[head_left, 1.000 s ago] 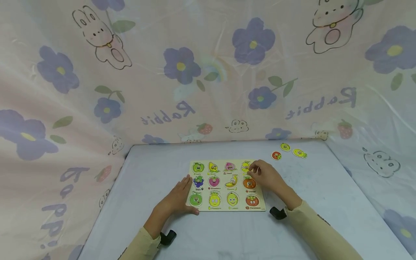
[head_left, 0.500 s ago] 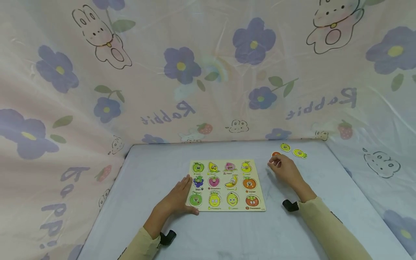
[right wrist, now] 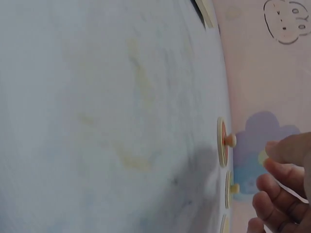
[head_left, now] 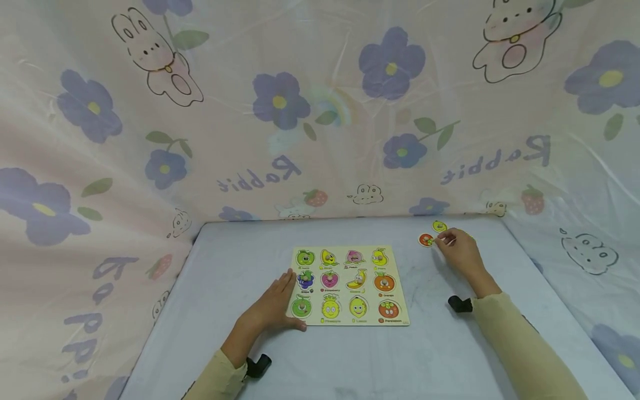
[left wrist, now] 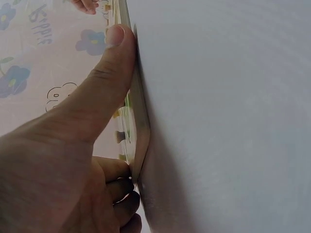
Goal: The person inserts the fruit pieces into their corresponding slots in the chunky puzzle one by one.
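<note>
My left hand (head_left: 272, 300) lies at the near left corner of a wooden fruit puzzle board (head_left: 372, 303). Its thumb runs along the front edge while the other fingers touch the left edge, as the left wrist view (left wrist: 114, 73) also shows. Toward the back right, my right hand (head_left: 461, 253) hovers beside loose puzzle pieces, thumb and forefinger near each other and holding nothing. A red persimmon piece (head_left: 425, 240) and a yellow lemon piece (head_left: 439, 226) are by its fingertips. The pineapple piece is hidden behind it in the head view. The right wrist view shows knobs on the pieces (right wrist: 222, 141).
Knobbed fruit pieces sit in most of the board; the pineapple (head_left: 330, 307), lemon (head_left: 357, 306) and persimmon pictures (head_left: 388, 309) in the front row show no knobs. A white cloth (head_left: 225, 250) covers the table. Patterned curtains (head_left: 320, 144) rise behind and at both sides.
My right hand has left the pear at the board's far right corner and moved right, past the persimmon piece, to the loose pieces. The pear stays in the board. My left hand has not moved.
</note>
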Tool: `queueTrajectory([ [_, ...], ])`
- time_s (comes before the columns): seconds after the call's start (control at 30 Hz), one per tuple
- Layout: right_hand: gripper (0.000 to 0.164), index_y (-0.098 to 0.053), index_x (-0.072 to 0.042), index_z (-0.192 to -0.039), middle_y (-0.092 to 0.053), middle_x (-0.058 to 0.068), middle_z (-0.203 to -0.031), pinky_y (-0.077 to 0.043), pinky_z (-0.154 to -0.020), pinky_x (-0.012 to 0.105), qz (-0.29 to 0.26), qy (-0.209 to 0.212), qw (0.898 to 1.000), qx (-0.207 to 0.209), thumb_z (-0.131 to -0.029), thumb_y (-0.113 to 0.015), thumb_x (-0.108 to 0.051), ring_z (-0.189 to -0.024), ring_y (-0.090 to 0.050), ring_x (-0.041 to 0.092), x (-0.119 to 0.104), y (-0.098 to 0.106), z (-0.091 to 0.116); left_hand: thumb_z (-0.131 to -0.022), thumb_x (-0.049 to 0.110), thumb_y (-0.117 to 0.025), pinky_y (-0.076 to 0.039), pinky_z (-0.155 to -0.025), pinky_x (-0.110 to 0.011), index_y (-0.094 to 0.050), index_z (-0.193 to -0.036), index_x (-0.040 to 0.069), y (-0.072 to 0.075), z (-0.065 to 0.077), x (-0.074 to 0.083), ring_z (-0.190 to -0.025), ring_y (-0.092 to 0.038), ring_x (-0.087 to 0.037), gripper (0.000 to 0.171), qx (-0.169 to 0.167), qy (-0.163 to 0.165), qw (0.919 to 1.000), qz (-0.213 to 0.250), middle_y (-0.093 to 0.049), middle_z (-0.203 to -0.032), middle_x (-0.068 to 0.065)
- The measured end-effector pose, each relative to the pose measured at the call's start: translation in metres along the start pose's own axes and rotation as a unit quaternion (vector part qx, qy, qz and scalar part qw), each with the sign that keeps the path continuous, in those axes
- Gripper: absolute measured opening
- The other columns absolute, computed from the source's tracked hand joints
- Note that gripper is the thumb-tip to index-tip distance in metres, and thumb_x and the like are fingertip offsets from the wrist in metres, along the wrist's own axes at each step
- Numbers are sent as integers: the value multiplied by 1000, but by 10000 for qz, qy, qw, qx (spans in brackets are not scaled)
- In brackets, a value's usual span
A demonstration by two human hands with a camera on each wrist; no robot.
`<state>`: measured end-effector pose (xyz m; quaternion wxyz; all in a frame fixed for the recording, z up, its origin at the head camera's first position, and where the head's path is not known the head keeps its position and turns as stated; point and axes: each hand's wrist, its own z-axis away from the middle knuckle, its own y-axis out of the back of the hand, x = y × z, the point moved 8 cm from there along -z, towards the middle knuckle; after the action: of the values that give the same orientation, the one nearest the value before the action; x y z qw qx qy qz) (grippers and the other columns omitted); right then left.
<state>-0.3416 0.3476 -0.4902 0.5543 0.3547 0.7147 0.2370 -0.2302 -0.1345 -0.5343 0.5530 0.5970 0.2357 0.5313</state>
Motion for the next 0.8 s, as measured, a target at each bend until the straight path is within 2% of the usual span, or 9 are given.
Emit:
queueTrajectory([
  [0.1,25,-71,5,-110,-69,18,-96,-47,-71,33,80,-119,9998,124,-103,-72,-19,-87,-63,31,9,5,-6,-72,57,-97,-21,-134,-50,-21,-168,-7,1,1,1,-164,-19,-37,137,-6,11,10000,6,-18,-177,-24],
  [0.47,30,-68,5,-116,-65,23,-108,-45,-70,38,147,-987,9948,213,-105,-67,-23,-92,-60,35,47,13,-23,-72,56,-97,-21,-134,-50,-22,-167,-7,1,0,1,-164,-20,-37,137,21,17,10000,11,-18,-177,-24],
  [0.8,33,-65,8,-119,-62,24,-109,-45,-70,38,215,-1327,9908,135,-106,-65,-23,-93,-59,36,70,19,-33,-72,55,-98,-21,-134,-51,-21,-167,-8,1,0,1,-164,-19,-38,137,30,1,10000,62,-18,-177,-25],
])
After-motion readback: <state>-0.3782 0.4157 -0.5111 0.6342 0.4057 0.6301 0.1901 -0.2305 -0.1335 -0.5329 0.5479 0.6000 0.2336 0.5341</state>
